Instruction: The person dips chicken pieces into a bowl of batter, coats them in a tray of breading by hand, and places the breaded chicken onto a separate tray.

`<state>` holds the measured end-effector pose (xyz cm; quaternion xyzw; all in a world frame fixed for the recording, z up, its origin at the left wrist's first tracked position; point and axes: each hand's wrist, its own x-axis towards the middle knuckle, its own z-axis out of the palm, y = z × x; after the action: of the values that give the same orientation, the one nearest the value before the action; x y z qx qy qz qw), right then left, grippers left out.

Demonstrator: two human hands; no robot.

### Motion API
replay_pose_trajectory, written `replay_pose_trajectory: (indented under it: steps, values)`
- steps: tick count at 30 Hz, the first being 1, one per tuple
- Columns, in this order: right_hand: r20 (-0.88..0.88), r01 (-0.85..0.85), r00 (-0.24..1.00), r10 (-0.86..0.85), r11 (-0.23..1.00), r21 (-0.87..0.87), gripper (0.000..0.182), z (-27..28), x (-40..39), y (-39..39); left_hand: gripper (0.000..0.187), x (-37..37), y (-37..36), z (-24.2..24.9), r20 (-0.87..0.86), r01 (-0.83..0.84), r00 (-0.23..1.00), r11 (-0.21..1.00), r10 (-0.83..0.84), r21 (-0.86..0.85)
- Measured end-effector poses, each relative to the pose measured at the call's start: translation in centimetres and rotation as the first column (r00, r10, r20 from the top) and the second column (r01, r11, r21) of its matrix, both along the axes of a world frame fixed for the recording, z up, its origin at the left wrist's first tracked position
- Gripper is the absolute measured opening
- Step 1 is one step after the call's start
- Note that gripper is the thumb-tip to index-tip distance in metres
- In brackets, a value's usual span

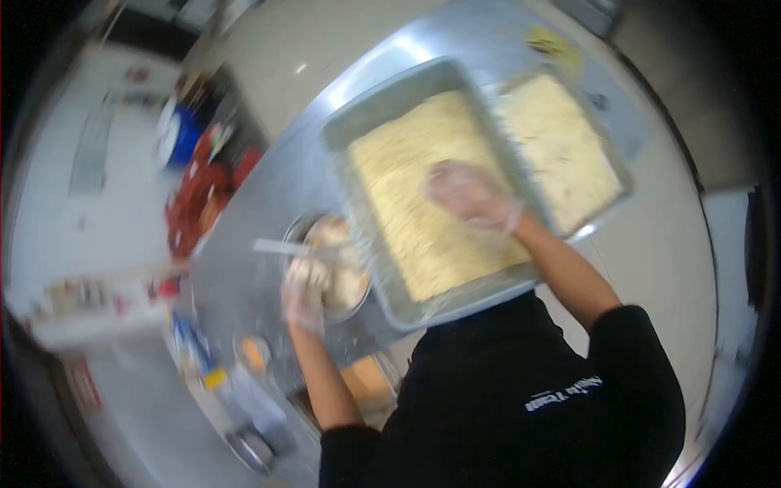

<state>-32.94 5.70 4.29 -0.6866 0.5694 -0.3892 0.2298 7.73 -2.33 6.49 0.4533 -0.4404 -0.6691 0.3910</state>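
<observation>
My right hand [473,195], in a clear plastic glove, lies over the pale yellow crumbly layer [423,236] in a large grey-green tub [390,305]. Its fingers look stretched out and somewhat blurred, and I see nothing held in them. To the left of the tub, touching or very near it, stands a round metal bowl [355,307] with a creamy off-white mixture [346,285] inside. My left hand [306,293], gloved too, is at the bowl's left rim with its fingers bent over the edge. A whitish spatula [281,246] lies across the bowl, just beyond those fingers.
A second, shallower tray [557,146] with a pale yellow filling adjoins the tub on the right. Beneath them is a metal table [268,203]. A yellow cloth-like item [553,45] lies at the far right. Red bags [195,195] and a blue-and-white bucket [177,134] stand left.
</observation>
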Motion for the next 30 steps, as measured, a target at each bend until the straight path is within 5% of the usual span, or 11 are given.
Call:
replay_pose_trajectory:
  steps: [1, 3, 7, 9, 12, 15, 19, 22, 25, 27, 30]
  values:
    - [-0.196, 0.005, 0.980, -0.043, 0.982, -0.190, 0.029, -1.8, -0.7, -0.3, 0.038, 0.0, 0.2, 0.2, -0.036, -0.069, 0.997, 0.997, 0.068, -0.021]
    - [-0.226, -0.029, 0.973, -0.048, 0.945, -0.326, 0.036, -3.2, -2.1, -0.2, 0.037, 1.2, -1.3, 0.4, -0.188, 0.106, 0.977, 0.994, -0.099, 0.030]
    - [-0.219, 0.079, 0.971, -0.099, 0.992, -0.099, 0.032, 0.6, -2.2, 0.1, 0.033, 0.6, -0.9, 2.3, -0.072, -0.079, 0.994, 0.990, 0.088, 0.114]
    - [-0.258, 0.071, 0.961, -0.099, 0.991, -0.116, 0.029, 0.4, -2.6, -0.8, 0.029, 0.0, -0.5, 2.6, 0.057, -0.228, 0.973, 0.971, 0.225, 0.068]
    - [-0.252, 0.098, 0.957, -0.146, 0.976, -0.193, 0.026, 0.9, -2.3, -0.6, 0.030, 1.5, -1.0, 0.9, 0.068, -0.291, 0.955, 0.956, 0.288, 0.040]
    - [-0.138, 0.156, 0.976, -0.166, 0.984, -0.083, 0.026, 1.6, -2.2, -0.6, 0.034, 1.9, -0.4, 1.5, 0.089, -0.292, 0.952, 0.956, 0.294, -0.039]
    - [-0.161, 0.243, 0.960, -0.229, 0.967, 0.079, 0.034, 0.5, -3.5, -1.0, 0.033, -5.6, 1.8, 9.3, 0.094, -0.255, 0.957, 0.952, 0.273, -0.170]
    - [-0.169, 0.334, 0.937, -0.306, 0.927, 0.169, 0.038, 1.8, -3.5, -1.0, 0.037, -11.4, 2.7, 12.4, 0.120, -0.095, 0.986, 0.980, 0.117, -0.176]
    - [-0.132, 0.374, 0.926, -0.354, 0.906, 0.197, 0.041, 2.9, -3.7, -1.0, 0.041, -16.5, 2.9, 11.2, -0.052, 0.210, 0.976, 0.978, -0.210, 0.005]
    - [-0.134, 0.374, 0.926, -0.352, 0.902, 0.215, 0.042, 3.0, -4.2, -0.8, 0.041, -20.3, 2.2, 7.4, 0.050, 0.318, 0.948, 0.945, -0.315, -0.073]
    - [-0.055, 0.391, 0.920, -0.388, 0.917, 0.077, 0.051, 2.1, -4.7, -0.5, 0.035, -22.9, -2.0, -4.5, 0.647, 0.531, 0.716, 0.806, -0.263, -0.260]
